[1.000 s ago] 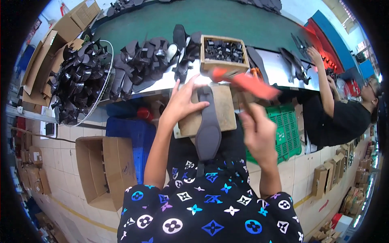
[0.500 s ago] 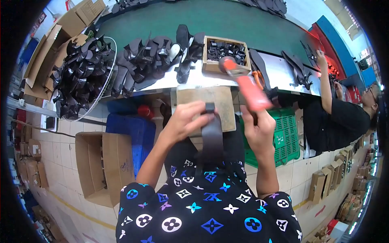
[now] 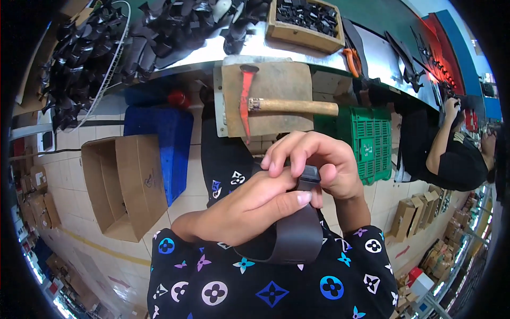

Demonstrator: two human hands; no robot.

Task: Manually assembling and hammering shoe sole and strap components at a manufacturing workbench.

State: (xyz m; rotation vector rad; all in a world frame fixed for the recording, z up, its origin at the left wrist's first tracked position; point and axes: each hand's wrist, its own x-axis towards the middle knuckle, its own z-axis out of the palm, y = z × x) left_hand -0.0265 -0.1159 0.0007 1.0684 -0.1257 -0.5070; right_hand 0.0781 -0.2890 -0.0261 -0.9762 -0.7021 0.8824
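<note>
A dark brown high-heeled shoe sole [image 3: 298,239] is held close to my chest, its heel pointing up and ending in a black heel tip [image 3: 309,174]. My left hand [image 3: 247,210] is closed around the heel, thumb pressed along its side below the tip. The curled fingers and thumb of my right hand [image 3: 337,162] close about the heel tip from the other side; some contact is hidden by the fingers. Beyond my hands, a hammer [image 3: 287,106] with a red head and wooden handle lies on a worn, tan work board [image 3: 292,77].
A wooden box [image 3: 305,40] of small black pieces stands on the bench, near orange-handled pliers [image 3: 351,61]. Heeled soles [image 3: 175,32] pile up at left. A cardboard box [image 3: 127,186], blue bin [image 3: 159,143] and green crate [image 3: 372,143] flank me. A co-worker [image 3: 457,154] sits at right.
My right hand has let go of the hammer, now on the board, and has come to the heel tip. The sole has moved off the board toward my chest. The view has shifted.
</note>
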